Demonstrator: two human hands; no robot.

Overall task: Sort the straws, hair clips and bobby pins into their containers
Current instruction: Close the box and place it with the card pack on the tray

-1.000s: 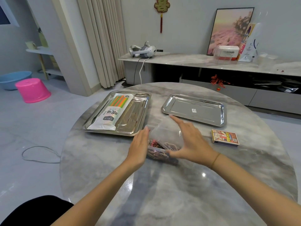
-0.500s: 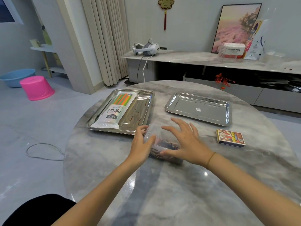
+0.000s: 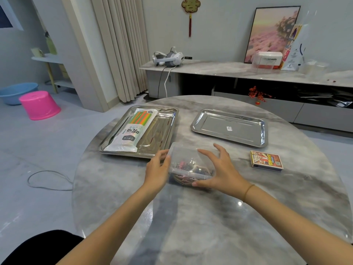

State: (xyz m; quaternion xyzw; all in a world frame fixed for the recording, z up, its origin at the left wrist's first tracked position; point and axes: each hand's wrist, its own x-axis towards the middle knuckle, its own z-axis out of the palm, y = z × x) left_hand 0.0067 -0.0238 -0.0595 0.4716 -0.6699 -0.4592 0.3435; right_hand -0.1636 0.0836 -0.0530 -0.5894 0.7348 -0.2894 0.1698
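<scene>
Both hands hold a clear lidded box (image 3: 191,156) on the marble table (image 3: 210,226). The left hand (image 3: 156,169) grips its left end, and the right hand (image 3: 219,169) arches over the lid, fingers spread, thumb at the near edge. Inside lies a tangle of clips and pins (image 3: 188,167) — too jumbled to tell apart. The straw packet (image 3: 133,129) lies in the left tray (image 3: 166,131); the right tray (image 3: 246,132) sits beyond the box.
</scene>
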